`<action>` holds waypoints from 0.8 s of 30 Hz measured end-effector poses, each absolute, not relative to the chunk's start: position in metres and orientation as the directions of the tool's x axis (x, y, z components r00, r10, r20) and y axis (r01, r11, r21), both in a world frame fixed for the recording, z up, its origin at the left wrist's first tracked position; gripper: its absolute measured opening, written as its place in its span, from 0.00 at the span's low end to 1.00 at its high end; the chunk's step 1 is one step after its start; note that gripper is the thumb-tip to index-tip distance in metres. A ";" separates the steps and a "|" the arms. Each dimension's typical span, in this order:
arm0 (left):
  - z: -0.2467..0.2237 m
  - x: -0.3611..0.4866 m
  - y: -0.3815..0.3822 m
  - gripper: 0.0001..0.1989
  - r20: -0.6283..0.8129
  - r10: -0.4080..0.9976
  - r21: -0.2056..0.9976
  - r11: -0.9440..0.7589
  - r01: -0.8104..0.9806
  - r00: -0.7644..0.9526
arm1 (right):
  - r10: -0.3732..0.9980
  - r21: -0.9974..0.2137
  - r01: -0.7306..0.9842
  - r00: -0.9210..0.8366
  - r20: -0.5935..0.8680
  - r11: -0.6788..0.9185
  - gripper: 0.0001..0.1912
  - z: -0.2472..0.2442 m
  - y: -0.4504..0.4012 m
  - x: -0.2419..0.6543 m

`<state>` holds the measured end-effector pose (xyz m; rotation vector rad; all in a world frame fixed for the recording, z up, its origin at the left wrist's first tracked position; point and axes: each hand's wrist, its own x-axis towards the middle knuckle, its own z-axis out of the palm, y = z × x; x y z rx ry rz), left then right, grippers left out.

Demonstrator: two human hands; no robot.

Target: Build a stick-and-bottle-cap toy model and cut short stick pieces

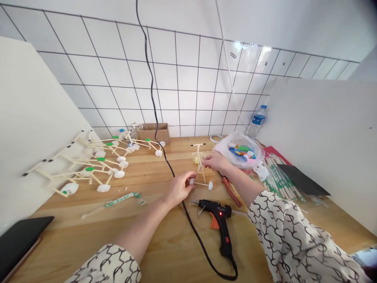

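Ideally, the left hand (pixel 180 188), closed around a white wheel (pixel 192 181), braces the axle (pixel 202 184) while the right hand (pixel 217 161), pinching the stick frame (pixel 198 152), holds it upright.

The stick model (pixel 198 156) is cream (and the sleeves (pixel 282 228) white with dark squiggles).

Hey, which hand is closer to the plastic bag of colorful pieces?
Right. The right hand is just left of the plastic bag; the left hand is farther left and lower in the picture.
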<state>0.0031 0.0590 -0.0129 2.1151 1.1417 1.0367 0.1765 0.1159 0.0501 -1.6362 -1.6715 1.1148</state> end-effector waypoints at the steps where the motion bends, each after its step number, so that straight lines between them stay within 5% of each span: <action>1: -0.014 0.003 0.059 0.18 0.382 0.857 0.724 -0.510 0.464 0.346 | 0.977 -0.851 0.516 -0.117 -0.180 -0.095 0.10 0.050 0.116 0.176; 16: -0.008 0.002 0.056 0.18 0.432 0.844 0.647 -0.536 0.542 0.319 | 0.963 -0.943 0.276 -0.144 -0.230 -0.184 0.11 0.054 0.121 0.168; 24: 0.023 0.003 0.055 0.08 0.469 0.864 0.655 -0.481 0.583 0.185 | 0.981 -0.979 0.152 -0.116 -0.157 -0.139 0.08 0.052 0.118 0.176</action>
